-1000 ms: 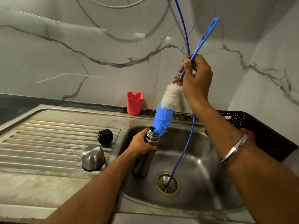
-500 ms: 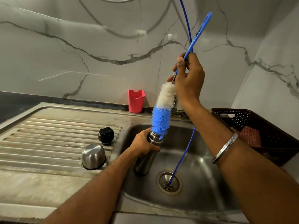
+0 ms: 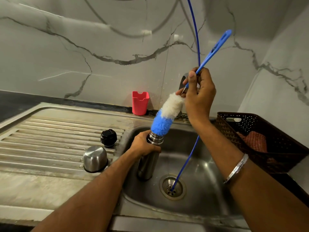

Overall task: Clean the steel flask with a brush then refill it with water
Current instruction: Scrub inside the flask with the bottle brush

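Observation:
The steel flask (image 3: 148, 162) stands upright in the sink basin (image 3: 200, 168), its mouth open. My left hand (image 3: 143, 144) grips it just below the neck. My right hand (image 3: 198, 96) holds the blue handle of a bottle brush (image 3: 164, 118) above the flask. The brush has a white upper half and a blue lower half, and its blue tip sits at the flask's mouth, tilted to the right. The steel cup lid (image 3: 95, 159) lies upside down on the drainboard, with the black stopper (image 3: 108, 137) behind it.
A thin blue hose (image 3: 185, 163) hangs from above into the sink drain (image 3: 172, 187). A red plastic holder (image 3: 140, 102) stands against the marble wall. A dark perforated basket (image 3: 260, 139) with a reddish cloth sits right of the sink. The ribbed drainboard (image 3: 50, 139) lies left.
The brush has come down a little, so its blue tip now meets the flask's mouth. My left hand keeps its hold on the flask. The camera view has shifted slightly.

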`<act>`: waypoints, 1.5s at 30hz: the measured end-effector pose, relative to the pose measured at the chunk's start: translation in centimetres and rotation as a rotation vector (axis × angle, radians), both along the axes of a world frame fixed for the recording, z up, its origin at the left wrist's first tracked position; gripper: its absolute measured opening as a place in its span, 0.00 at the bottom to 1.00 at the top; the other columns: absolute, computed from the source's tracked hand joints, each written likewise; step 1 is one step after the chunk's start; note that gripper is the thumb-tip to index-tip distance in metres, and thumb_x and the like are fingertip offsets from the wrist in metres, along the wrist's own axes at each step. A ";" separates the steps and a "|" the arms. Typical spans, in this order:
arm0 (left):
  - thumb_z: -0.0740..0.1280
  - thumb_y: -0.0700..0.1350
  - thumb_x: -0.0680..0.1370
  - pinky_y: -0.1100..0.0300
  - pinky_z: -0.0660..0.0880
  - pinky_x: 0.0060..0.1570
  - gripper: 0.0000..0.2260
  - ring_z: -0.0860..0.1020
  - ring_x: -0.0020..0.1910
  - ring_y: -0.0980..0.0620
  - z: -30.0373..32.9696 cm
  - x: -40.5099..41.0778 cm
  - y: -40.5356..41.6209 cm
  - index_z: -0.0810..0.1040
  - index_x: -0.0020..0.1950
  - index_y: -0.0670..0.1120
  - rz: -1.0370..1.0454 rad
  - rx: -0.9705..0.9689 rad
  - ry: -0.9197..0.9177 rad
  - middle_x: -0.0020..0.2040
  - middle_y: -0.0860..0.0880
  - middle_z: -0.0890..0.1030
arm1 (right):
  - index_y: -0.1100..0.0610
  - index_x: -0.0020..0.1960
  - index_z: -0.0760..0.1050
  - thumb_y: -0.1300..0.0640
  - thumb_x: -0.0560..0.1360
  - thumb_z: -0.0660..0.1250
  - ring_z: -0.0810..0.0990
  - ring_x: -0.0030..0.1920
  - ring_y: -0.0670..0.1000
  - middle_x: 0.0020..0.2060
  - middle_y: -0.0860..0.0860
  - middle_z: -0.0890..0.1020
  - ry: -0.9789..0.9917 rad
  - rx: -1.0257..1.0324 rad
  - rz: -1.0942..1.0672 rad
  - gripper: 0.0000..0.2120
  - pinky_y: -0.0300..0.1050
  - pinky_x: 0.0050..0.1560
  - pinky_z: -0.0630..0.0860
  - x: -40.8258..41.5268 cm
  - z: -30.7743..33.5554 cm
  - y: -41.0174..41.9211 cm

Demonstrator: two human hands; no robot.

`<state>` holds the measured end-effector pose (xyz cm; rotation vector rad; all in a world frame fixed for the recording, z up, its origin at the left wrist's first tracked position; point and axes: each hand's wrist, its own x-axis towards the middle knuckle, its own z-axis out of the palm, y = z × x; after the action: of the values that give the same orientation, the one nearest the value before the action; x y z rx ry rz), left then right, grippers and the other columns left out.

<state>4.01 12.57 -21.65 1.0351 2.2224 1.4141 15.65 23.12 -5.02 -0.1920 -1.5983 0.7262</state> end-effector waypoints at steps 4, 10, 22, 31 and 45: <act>0.83 0.41 0.62 0.60 0.80 0.51 0.25 0.83 0.47 0.57 0.0 0.4 0.1 0.82 0.56 0.50 -0.024 -0.020 0.025 0.47 0.54 0.85 | 0.58 0.54 0.75 0.52 0.84 0.63 0.84 0.36 0.45 0.39 0.49 0.81 -0.224 -0.052 0.040 0.09 0.49 0.38 0.85 -0.3 -2.7 -0.6; 0.83 0.43 0.61 0.55 0.81 0.55 0.26 0.84 0.48 0.56 0.2 0.2 -0.4 0.82 0.58 0.51 -0.042 -0.027 0.062 0.48 0.53 0.86 | 0.52 0.47 0.81 0.57 0.78 0.72 0.86 0.44 0.43 0.40 0.47 0.86 -0.455 -0.162 0.122 0.02 0.48 0.53 0.84 0.5 -6.2 0.4; 0.83 0.48 0.60 0.56 0.78 0.51 0.24 0.81 0.46 0.57 0.8 1.6 -0.4 0.80 0.53 0.54 -0.010 -0.127 0.212 0.46 0.57 0.83 | 0.48 0.45 0.84 0.44 0.68 0.80 0.82 0.47 0.48 0.41 0.46 0.85 -0.836 -0.171 -0.081 0.11 0.54 0.52 0.82 1.7 -8.9 0.3; 0.81 0.55 0.61 0.55 0.75 0.53 0.33 0.79 0.52 0.54 1.3 3.7 -0.2 0.77 0.65 0.60 -0.073 -0.240 0.378 0.53 0.59 0.82 | 0.53 0.61 0.81 0.45 0.76 0.69 0.74 0.65 0.57 0.58 0.55 0.80 -1.214 1.129 -0.625 0.17 0.58 0.68 0.68 7.5 -3.0 -1.9; 0.82 0.51 0.63 0.51 0.77 0.54 0.30 0.81 0.57 0.50 1.1 4.8 0.4 0.75 0.62 0.61 -0.297 -0.576 0.761 0.56 0.57 0.83 | 0.56 0.56 0.76 0.47 0.82 0.65 0.79 0.57 0.59 0.52 0.56 0.78 -1.631 0.106 -0.201 0.12 0.49 0.49 0.71 10.8 -7.8 -3.4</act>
<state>8.82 12.93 -20.52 1.7490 2.5455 0.2017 26.46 19.69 -12.79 -1.0360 -3.0516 0.2108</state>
